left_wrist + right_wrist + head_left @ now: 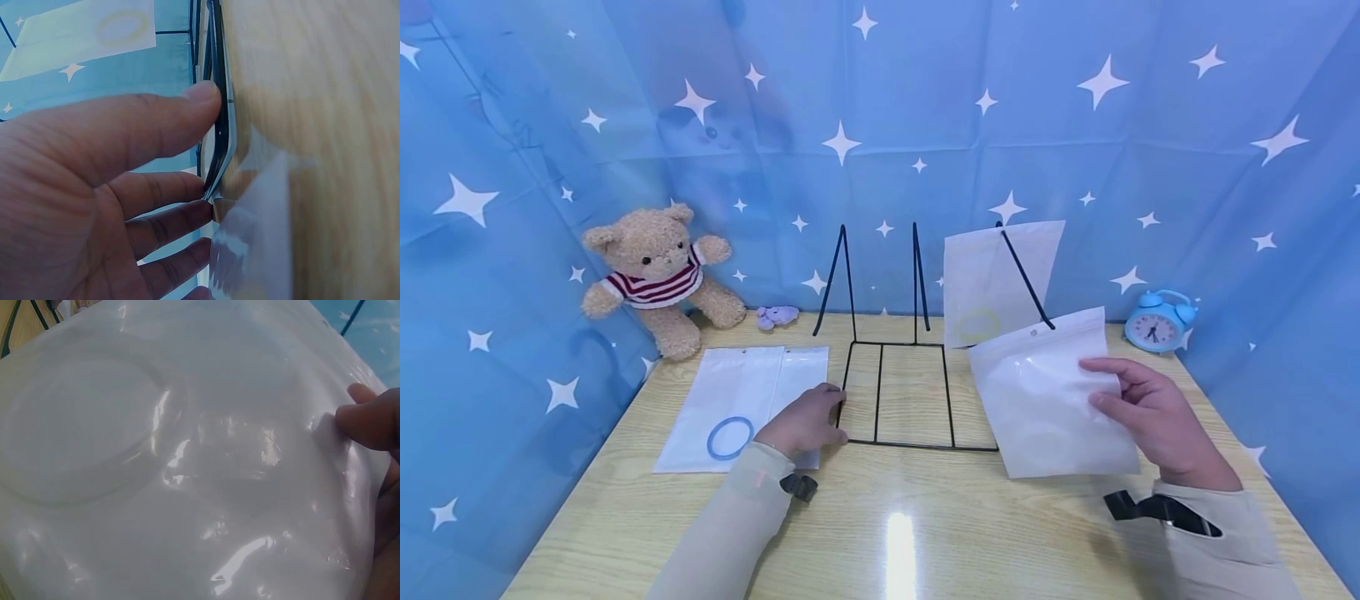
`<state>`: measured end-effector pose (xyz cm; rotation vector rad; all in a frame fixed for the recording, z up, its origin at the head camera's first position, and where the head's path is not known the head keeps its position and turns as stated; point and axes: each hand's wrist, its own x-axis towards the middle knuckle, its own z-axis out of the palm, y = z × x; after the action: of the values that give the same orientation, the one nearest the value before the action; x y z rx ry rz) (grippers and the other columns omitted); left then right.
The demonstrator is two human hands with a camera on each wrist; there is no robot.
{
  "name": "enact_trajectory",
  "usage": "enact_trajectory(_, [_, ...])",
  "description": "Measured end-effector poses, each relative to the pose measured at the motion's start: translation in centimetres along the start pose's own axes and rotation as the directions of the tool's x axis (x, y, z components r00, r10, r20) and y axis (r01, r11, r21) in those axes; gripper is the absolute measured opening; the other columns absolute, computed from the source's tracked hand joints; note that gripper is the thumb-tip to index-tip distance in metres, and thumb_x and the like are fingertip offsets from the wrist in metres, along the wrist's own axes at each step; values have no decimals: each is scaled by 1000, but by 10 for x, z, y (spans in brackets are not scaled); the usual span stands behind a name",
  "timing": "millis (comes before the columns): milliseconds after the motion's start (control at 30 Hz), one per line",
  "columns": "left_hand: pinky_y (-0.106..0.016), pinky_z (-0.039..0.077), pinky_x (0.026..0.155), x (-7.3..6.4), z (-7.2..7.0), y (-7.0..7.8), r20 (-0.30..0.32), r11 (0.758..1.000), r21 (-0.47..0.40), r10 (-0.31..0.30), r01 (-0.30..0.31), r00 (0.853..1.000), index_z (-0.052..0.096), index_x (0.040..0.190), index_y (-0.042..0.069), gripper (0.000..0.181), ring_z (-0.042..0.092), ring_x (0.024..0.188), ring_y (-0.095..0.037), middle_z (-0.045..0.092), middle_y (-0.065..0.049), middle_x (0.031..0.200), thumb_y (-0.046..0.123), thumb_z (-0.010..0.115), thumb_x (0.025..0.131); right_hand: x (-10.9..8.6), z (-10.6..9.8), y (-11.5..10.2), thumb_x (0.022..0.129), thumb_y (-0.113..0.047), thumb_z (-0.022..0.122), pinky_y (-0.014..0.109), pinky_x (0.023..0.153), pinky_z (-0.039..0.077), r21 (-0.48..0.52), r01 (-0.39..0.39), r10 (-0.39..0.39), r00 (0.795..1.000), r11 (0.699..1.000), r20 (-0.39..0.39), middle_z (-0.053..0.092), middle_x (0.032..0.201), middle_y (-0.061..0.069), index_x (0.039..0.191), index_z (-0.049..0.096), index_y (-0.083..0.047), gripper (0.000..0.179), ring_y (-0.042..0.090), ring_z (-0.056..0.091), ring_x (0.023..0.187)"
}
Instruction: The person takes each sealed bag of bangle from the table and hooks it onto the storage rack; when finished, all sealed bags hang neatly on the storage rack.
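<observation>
My right hand [1157,412] pinches the right edge of a white plastic pouch [1052,408] between thumb and fingers. The pouch's top edge, with a small punched hole, is at the front tip of the rack's right prong. Through its clear face in the right wrist view, a pale ring [169,419] shows. My left hand [805,421] touches the left side of the black wire rack [880,392] with thumb and fingertips, fingers fairly straight. Farther back on the right prong hangs another white pouch [992,275] with a yellow ring low inside.
Left of the rack, two white pouches [715,383] lie overlapping on the wooden table [962,533], one showing a blue ring [709,442]. A teddy bear [655,267], a small purple toy [777,317] and a blue alarm clock [1157,321] stand along the starry curtain [880,100].
</observation>
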<state>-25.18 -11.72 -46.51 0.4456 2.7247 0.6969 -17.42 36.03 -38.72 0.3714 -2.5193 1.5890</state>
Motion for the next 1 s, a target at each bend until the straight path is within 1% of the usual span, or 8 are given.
enact_trajectory(100, [-53, 41, 120, 0, 0, 0, -2, 1000, 5, -5, 5, 1000, 51, 156, 6, 73, 41, 151, -37, 43, -16, 164, 25, 82, 93, 1, 4, -1, 102, -1, 67, 28, 56, 54, -26, 2, -2, 1000, 1000, 7, 66, 91, -3, 146, 63, -13, 46, 16, 61, 71])
enact_trajectory(300, [-54, 40, 121, -1, 0, 1, -2, 1000, 0, -13, 13, 1000, 51, 156, 6, 73, 41, 151, -38, 43, -16, 164, 25, 82, 93, 1, 11, -2, 102, -3, 68, 28, 56, 53, -28, -21, 22, 1000, 999, 13, 64, 93, -3, 145, 64, -14, 45, 16, 61, 72])
enact_trajectory(367, [-54, 40, 121, -1, 0, 0, -1, 1000, -1, -14, 14, 1000, 51, 156, 6, 73, 41, 152, -37, 43, -15, 164, 25, 82, 93, 1, 13, -4, 102, -3, 68, 28, 55, 52, -27, -11, 11, 1000, 1000, 11, 63, 90, -2, 144, 64, -13, 44, 17, 60, 70])
enact_trajectory(500, [-53, 41, 121, -1, 0, 0, -4, 1000, 4, -7, 7, 1000, 51, 156, 5, 73, 41, 151, -37, 43, -15, 164, 26, 82, 93, 0, 18, -8, 102, -1, 67, 30, 54, 50, -15, 23, -23, 1000, 1000, 21, 62, 90, -2, 143, 64, -10, 43, 18, 58, 68])
enact_trajectory(600, [-53, 40, 121, -1, 0, -1, -4, 1000, 4, -6, 6, 1000, 50, 156, 6, 74, 41, 152, -37, 42, -15, 164, 26, 82, 93, 0, 21, -10, 102, -1, 67, 30, 54, 50, -9, 33, -33, 999, 999, 32, 62, 92, -2, 143, 64, -10, 43, 18, 58, 67])
enact_trajectory(733, [-54, 40, 121, -1, 0, -1, -2, 1000, 0, -1, 1, 1000, 50, 157, 6, 74, 41, 152, -38, 42, -15, 165, 25, 82, 93, 0, 23, -11, 102, -2, 67, 32, 52, 48, -19, 38, -37, 999, 999, 37, 59, 87, -2, 142, 65, -11, 41, 19, 55, 65])
enact_trajectory(1000, [-54, 40, 121, -1, 0, -1, -2, 1000, 0, 5, -5, 1000, 50, 156, 6, 73, 41, 151, -38, 42, -16, 164, 25, 82, 93, 1, 28, -14, 102, -3, 67, 35, 49, 41, -40, 66, -64, 997, 997, 51, 48, 74, -2, 142, 64, -8, 40, 21, 49, 60])
